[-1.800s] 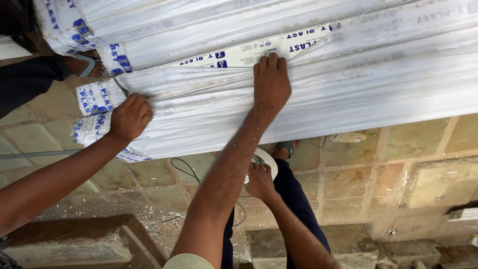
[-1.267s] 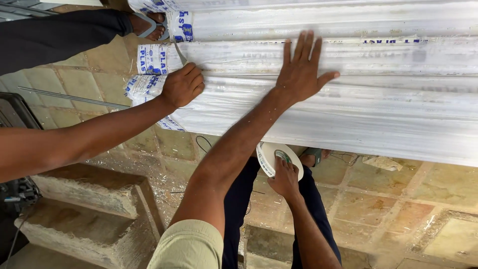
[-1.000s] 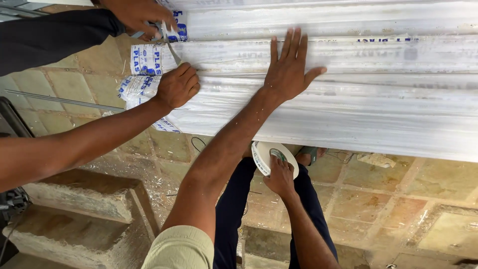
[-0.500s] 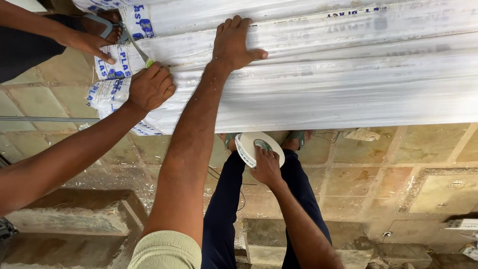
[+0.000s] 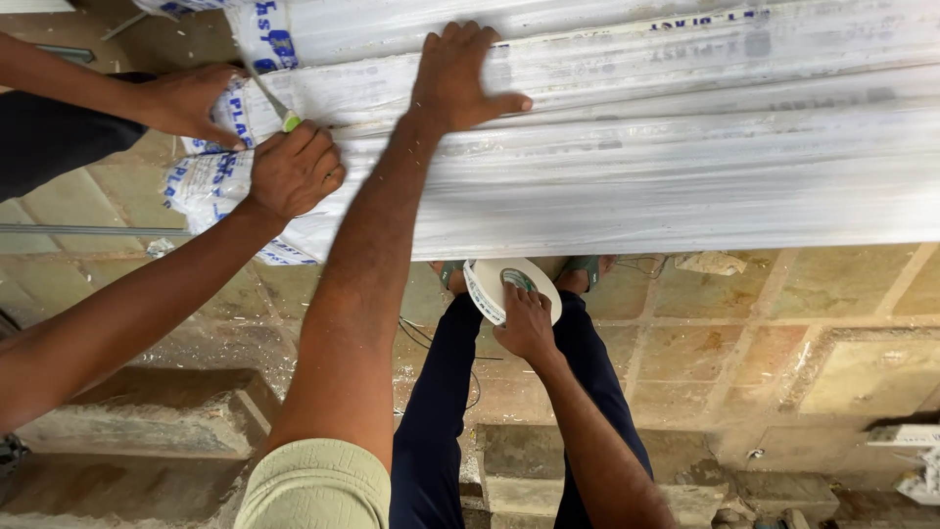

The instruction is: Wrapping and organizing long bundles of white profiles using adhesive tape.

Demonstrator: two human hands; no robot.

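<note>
The person's left hand (image 5: 460, 78) lies flat on a long bundle of white strips wrapped in clear plastic film (image 5: 685, 147). Its fingers are spread and its grip is apart, pressing on the top of the wrapping and clasping nothing. The bundle runs across the upper part of the view, above the tan stone-tiled floor (image 5: 803, 333). What carries it cannot be seen. The right hand (image 5: 526, 321) is lower, just under the bundle's near edge and above the person's dark blue trouser legs (image 5: 441, 392). Its grip is clamped on a white roll of adhesive tape (image 5: 509, 286), with the fingers curled over the rim. At the bundle's left end, which is covered in white wrapping with blue print (image 5: 211, 186), a co-worker's fist (image 5: 294, 171) is closed round a small knife with a green tip (image 5: 282, 113), blade against the wrapping. Another co-worker's hand (image 5: 191, 98) rests on the printed wrapping just beside the blade. A grey concrete step (image 5: 147, 421) lies at the lower left.
</note>
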